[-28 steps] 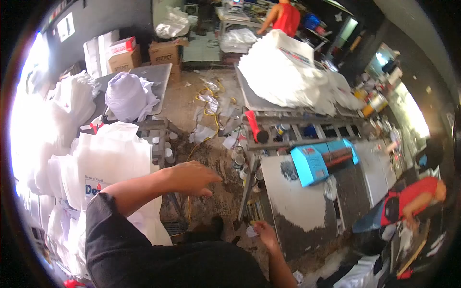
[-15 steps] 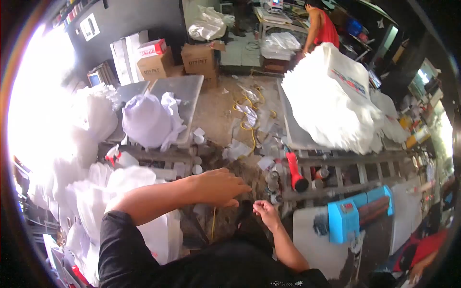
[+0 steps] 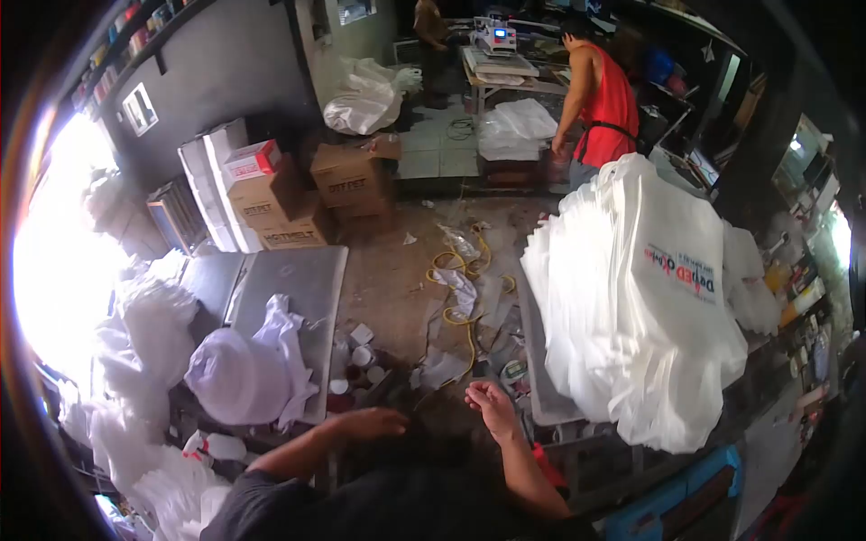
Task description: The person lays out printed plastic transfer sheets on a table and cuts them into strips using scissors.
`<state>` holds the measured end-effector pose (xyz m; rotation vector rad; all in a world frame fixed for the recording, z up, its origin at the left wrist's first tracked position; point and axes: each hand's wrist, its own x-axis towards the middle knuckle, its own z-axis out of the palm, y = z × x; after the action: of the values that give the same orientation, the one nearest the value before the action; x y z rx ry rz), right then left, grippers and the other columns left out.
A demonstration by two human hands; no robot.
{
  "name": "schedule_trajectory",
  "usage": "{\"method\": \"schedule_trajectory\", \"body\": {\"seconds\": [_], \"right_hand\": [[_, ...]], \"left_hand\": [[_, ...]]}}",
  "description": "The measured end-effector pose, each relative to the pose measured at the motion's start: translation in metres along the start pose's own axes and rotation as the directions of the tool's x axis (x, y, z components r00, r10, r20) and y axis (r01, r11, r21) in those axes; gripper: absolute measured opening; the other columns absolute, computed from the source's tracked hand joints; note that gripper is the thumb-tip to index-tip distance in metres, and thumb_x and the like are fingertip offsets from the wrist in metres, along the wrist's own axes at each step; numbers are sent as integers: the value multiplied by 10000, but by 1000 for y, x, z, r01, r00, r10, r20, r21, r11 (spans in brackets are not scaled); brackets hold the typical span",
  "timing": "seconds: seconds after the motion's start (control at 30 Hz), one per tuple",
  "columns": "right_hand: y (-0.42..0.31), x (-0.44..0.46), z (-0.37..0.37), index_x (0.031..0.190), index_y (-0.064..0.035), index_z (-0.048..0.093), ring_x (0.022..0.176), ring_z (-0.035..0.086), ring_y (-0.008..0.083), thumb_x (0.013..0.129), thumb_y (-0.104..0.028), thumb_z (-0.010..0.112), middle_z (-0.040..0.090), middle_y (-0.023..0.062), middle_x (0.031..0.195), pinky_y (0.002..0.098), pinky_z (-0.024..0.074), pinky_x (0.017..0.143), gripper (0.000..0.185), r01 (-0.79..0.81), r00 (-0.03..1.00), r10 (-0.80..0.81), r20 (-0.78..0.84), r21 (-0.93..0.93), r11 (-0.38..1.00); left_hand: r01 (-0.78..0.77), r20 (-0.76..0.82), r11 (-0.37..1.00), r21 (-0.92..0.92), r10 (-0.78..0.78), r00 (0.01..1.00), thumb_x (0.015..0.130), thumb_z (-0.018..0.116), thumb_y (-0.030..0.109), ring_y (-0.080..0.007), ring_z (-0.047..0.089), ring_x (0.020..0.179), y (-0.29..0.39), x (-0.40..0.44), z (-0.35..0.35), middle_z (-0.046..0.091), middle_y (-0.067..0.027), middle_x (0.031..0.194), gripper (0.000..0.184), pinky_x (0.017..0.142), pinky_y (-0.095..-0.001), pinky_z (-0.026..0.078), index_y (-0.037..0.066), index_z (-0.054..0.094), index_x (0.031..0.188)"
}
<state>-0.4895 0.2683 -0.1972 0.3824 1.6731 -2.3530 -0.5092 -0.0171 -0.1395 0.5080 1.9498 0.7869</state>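
My left hand (image 3: 377,422) reaches in from the left, over the dim lower middle of the view. Its fingers stretch loosely to the right, open, and nothing shows in it. My right hand (image 3: 492,406) is raised in front of me with the fingers curled in, and no object is visible in them. Neither hand touches anything I can see. Right of it, a tall stack of white printed bags (image 3: 631,298) lies on a table. Left of my hands, a rolled whitish cloth bundle (image 3: 236,374) rests on a grey tabletop (image 3: 298,270).
A yellow cord (image 3: 471,338) winds among scraps on the floor. Cardboard boxes (image 3: 352,180) stand at the back left. A person in a red top (image 3: 609,99) is at the back right. A blue machine (image 3: 672,505) sits low at the right, and white bags (image 3: 140,343) crowd the left.
The view has tilted up and come closer to the bag stack and tables. My left hand has drawn back to the left and lower; my right hand remains raised with curled fingers.
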Motion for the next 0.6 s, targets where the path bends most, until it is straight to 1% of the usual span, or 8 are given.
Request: {"method": "schedule_trajectory", "body": {"seconds": [0.03,0.17,0.27,0.33,0.4,0.43,0.5,0.6], "right_hand": [[-7,13,-6,1043,-30,547,800,600,109,878,-181,619,615,39,899,232,482,711,235,4,1000,-4,-13,1,1000],[-27,68,-25,984,-22,565,765,600,120,863,-145,621,608,55,891,227,477,678,181,-44,985,72,-157,172,984],[-10,133,-40,959,-29,558,735,600,145,860,-120,602,605,64,858,249,482,662,142,-97,949,166,-270,251,963],[-8,192,-37,910,-97,564,713,576,157,858,-116,596,597,33,833,295,478,661,64,-63,947,164,-275,340,938],[-21,255,-26,911,-98,560,710,570,159,860,-115,588,590,31,823,296,473,653,60,-145,940,244,-241,364,920],[-34,288,-17,913,-99,557,707,565,161,863,-113,579,582,28,813,298,468,645,57,-217,901,348,-257,428,877],[-51,358,2,917,-101,552,709,563,159,866,-135,581,577,27,811,297,461,642,68,-265,928,317,-195,251,931],[-91,449,31,930,-106,547,716,566,148,867,-151,585,581,23,817,284,455,636,86,-244,963,245,-114,18,970]], "left_hand": [[101,-16,994,-40,-101,995,890,532,440,-306,478,1206,-13,11,0,504,-155,1303,559,1025,-391,357,59,475,1294],[21,-48,991,132,-15,999,885,538,426,-299,482,1204,-61,79,-29,520,-160,1285,562,1020,-395,361,57,466,1301],[-144,171,975,167,115,979,874,536,408,-328,504,1169,-37,132,-126,529,-210,1248,583,985,-409,386,41,436,1317],[-41,-10,959,280,46,999,870,547,384,-347,535,1119,-58,189,-196,558,-217,1197,552,939,-432,415,34,458,1287],[-177,-441,905,387,351,826,862,556,376,-369,566,1053,-74,220,-264,598,-222,1112,526,888,-454,440,27,482,1249],[-115,-493,947,300,257,831,858,560,377,-374,565,1045,-69,221,-299,602,-220,1100,522,883,-458,442,24,490,1236],[-36,-579,990,140,111,807,853,563,378,-380,565,1038,-69,212,-364,606,-219,1088,518,877,-463,444,21,498,1223],[-32,-596,987,156,120,794,851,574,381,-362,551,1067,-93,204,-426,580,-197,1145,517,893,-437,437,50,492,1240]]}}
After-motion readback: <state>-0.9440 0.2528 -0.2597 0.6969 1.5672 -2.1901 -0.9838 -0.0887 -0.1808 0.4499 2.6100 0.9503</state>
